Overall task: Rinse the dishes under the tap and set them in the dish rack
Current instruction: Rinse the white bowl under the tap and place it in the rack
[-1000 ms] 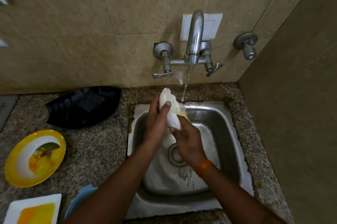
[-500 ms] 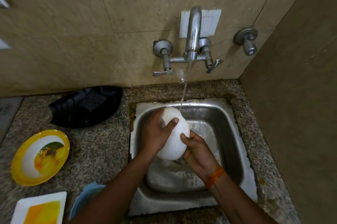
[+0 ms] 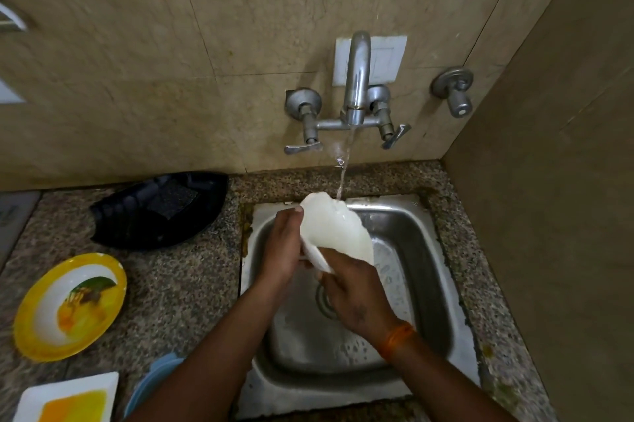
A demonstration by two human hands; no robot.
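I see a white dish (image 3: 334,231) held tilted over the steel sink (image 3: 425,250), at about 12 o'clock of the basin. It is plain white, smooth and wet, and blurred, so I cannot tell if it is a bowl or a small plate. The water stream from the tap (image 3: 356,85) falls just at its upper edge.

The left hand (image 3: 284,250) holds the dish from the left side, thumb on the rim, so its grip is closed on the dish. The right hand (image 3: 356,298) grips the lower edge of the dish; its fingertips are hidden behind it.

On the desk (image 3: 178,284), at 9 o'clock of the sink, a yellow plate (image 3: 70,306) carries yellow and green food rests. At 7 o'clock 1 white square plate (image 3: 68,399) with orange sauce is cut off by the frame, and a blue dish (image 3: 154,384) is half hidden under the left arm. At 10 o'clock a black tray (image 3: 161,212) holds a dark scrub pad (image 3: 171,199).
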